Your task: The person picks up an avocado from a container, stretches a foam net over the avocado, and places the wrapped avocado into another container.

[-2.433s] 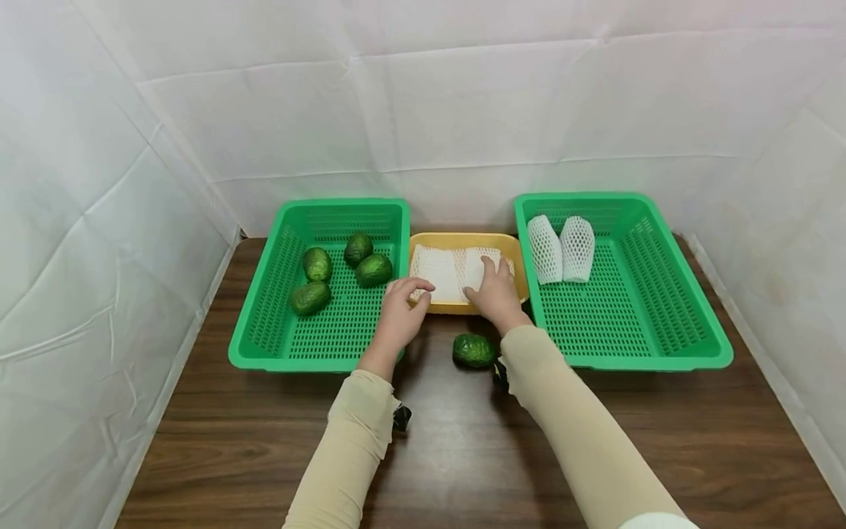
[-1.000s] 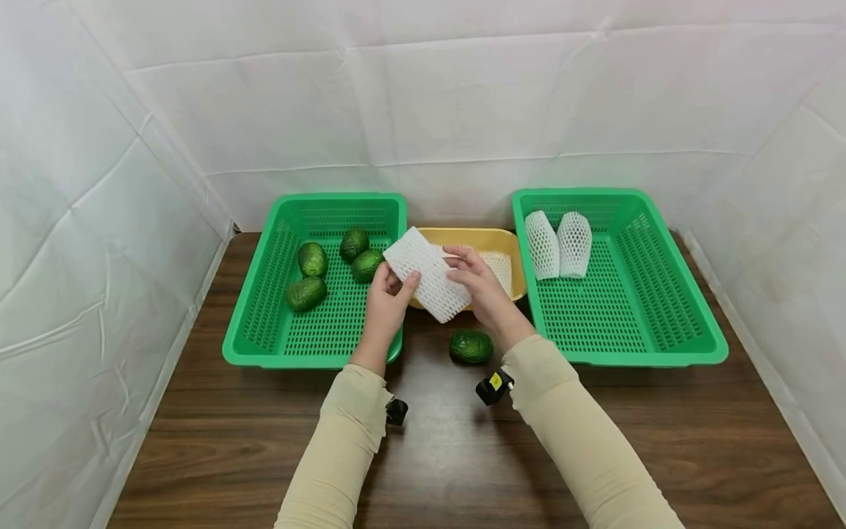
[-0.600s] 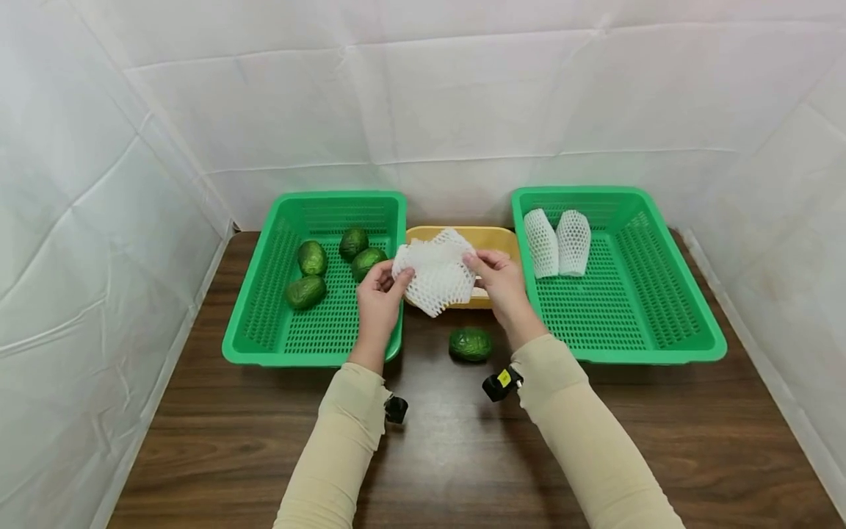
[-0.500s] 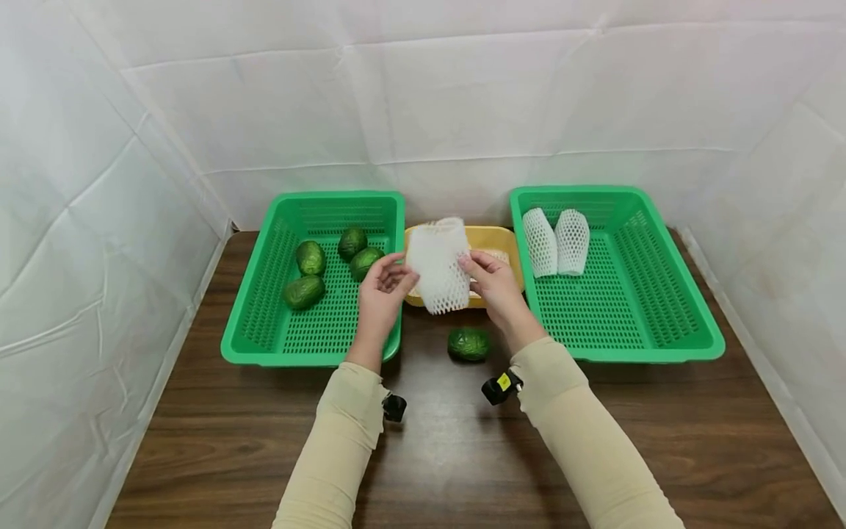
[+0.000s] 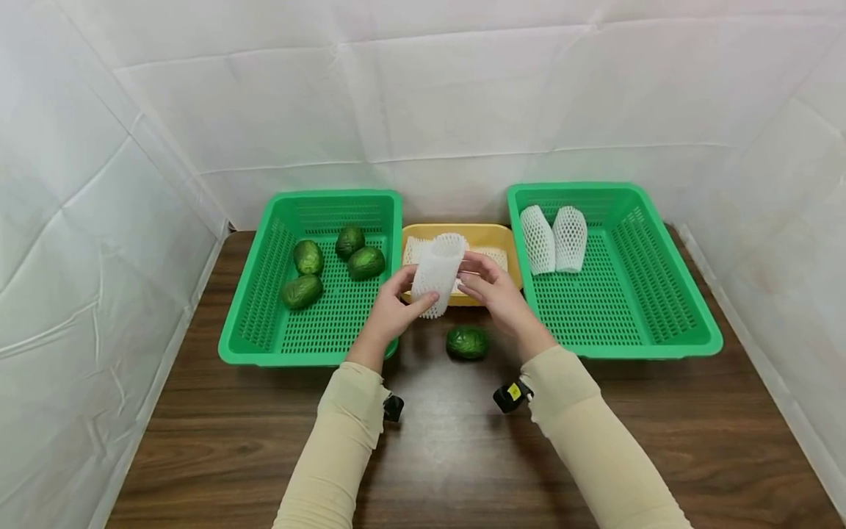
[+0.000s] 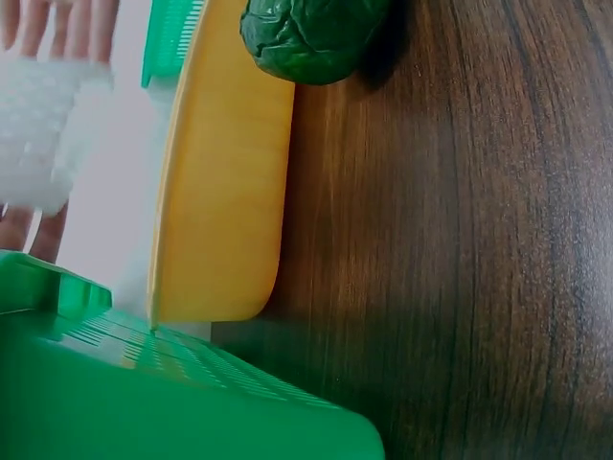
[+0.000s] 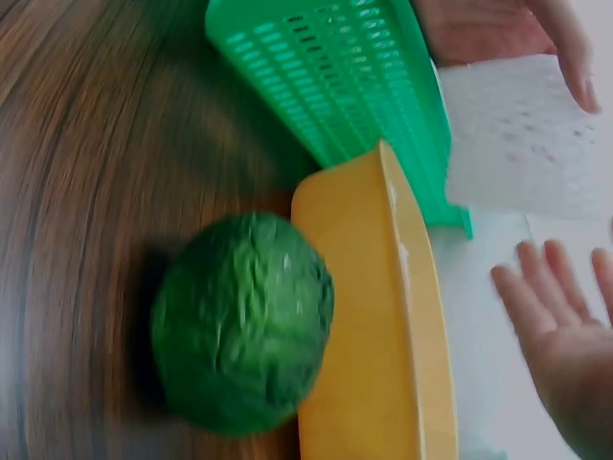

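Table (image 5: 443, 455): dark wood grain, filling the lower frame.
Wrist cameras (image 5: 512, 397): black, one at each cuff, lower centre.
Loose fruit (image 5: 467, 343): green and wrinkled, on the table just below centre, between the forearms; neither hand touches it.
Left hand (image 5: 394, 305): thumb in front, fingers behind, pinching the net's left side.
Right hand (image 5: 496, 290): fingers loosely spread beside the net, gripping nothing; the right wrist view shows a gap between.
Net (image 5: 436, 275): white mesh tube, mid-frame, held above the tray, slightly tilted, upper mouth rounded open.
Handling the net: the step looks like opening it up. Best keep the left pinch light and low so the mouth stays round, with right fingertips ready to spread the rim evenly; a hard tug could tear or flatten such mesh.
Tray (image 5: 485, 231): yellow, behind the hands, with more nets (image 5: 494, 258).
Left basket (image 5: 330, 338): green, left of centre, four fruits (image 5: 301, 292).
Right basket (image 5: 621, 316): green, right of centre, two plump nets (image 5: 537, 239) upper left; contents unclear.
Lettering: a yellow tag (image 5: 514, 391) on the right camera, too small to read; no brand legible.
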### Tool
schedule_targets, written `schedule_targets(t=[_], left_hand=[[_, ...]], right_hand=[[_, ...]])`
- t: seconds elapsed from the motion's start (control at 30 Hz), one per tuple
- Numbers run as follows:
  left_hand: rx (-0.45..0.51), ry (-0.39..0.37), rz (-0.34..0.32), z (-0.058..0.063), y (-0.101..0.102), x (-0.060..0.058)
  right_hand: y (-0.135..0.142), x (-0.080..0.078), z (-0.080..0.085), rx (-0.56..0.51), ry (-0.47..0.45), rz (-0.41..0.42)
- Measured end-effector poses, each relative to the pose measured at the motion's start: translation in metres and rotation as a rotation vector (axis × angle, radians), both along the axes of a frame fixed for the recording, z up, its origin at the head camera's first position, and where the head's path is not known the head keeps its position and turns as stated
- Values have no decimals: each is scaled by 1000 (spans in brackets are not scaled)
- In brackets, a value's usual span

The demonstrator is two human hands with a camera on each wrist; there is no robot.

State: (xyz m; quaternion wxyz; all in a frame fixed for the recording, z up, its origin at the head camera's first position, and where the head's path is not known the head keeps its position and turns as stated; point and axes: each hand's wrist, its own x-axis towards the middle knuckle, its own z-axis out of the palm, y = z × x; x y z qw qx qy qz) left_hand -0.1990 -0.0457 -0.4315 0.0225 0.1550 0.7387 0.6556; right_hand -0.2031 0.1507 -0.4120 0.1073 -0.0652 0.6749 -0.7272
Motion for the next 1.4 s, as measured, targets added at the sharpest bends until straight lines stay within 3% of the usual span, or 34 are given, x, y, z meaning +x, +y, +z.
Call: schedule_targets(t=[0.2,0.37,0.5,0.63,0.83,1.0,1.1,1.2,1.4], left_hand=[[32,-64,2,3,1,0],[98,-77,-16,6,0,0],[151,-21,-24,4,0,0],[147,21,-17,0,1,0],[50,-66,65,-1,2,-1],[-16,-89,85,1,4,-2],[-29,-91,72,5,4,-1],[-33,-88,68,4,3,-1],[16,-61,85,1,3,-2]], right_hand=[[13,11,-5,372,74,55],[14,18,-21,658,88,175],[11,20,-33,815,108,285],[8,21,-41,937,99,330],[4,20,-47,1101,130,342],[1,20,-49,1172,160,340],[1,20,-47,1152,165,314],[0,19,-37,1074,153,241],[1,12,0,848,121,76]])
